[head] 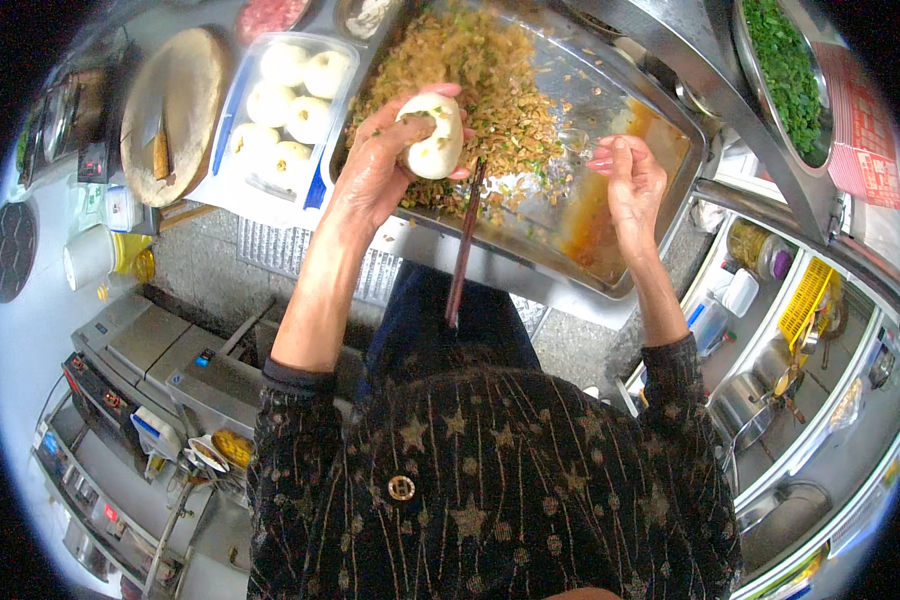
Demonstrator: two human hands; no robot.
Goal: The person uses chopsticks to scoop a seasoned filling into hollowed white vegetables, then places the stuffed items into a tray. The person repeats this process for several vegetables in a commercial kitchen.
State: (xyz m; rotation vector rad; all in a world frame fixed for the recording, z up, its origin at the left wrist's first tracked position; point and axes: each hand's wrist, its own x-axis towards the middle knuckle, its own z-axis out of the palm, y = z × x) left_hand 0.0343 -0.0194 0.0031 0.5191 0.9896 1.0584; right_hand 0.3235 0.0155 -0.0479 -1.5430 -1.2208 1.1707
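Observation:
My left hand (379,150) holds a smooth, white, bun-like round (439,146) above the heap of filling. The thumb presses at an opening in it, and bits of green and brown cling there. A small clear spoon (574,141) is pinched in the fingers of my right hand (630,176), over the right half of a metal tray (525,244). Chopped brown and green filling (457,56) is heaped across the tray's left and middle. Dark chopsticks (463,251) rest across the tray's near rim, their lower ends pointing toward my body.
Left of the tray, a clear plastic box (292,178) holds several similar white rounds. Beyond it lies a round wooden board (195,82) with a knife (160,146). A bowl of chopped greens (784,82) stands at upper right, above shelves (765,300) with pots. Orange liquid (596,202) pools in the tray.

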